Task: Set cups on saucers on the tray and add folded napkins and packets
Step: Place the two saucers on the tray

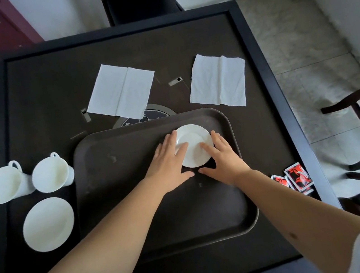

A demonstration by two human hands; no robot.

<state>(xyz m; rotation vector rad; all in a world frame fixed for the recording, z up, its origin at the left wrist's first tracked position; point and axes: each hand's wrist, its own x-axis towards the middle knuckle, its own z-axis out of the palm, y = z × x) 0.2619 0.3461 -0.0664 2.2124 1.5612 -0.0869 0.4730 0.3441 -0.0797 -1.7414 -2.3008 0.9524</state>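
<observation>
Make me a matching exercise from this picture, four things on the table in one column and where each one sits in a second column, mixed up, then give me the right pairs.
Things:
1. saucer under the hands
2. second saucer
3. two cups
4. red packets

Places:
A. near the table's right edge, right of the tray
B. on the table left of the tray, nearest the person
C. on the tray, between the left hand and right hand
D. lying on their sides, left of the tray, beyond a saucer

Pairs: 1-C, 2-B, 3-D, 4-A
</observation>
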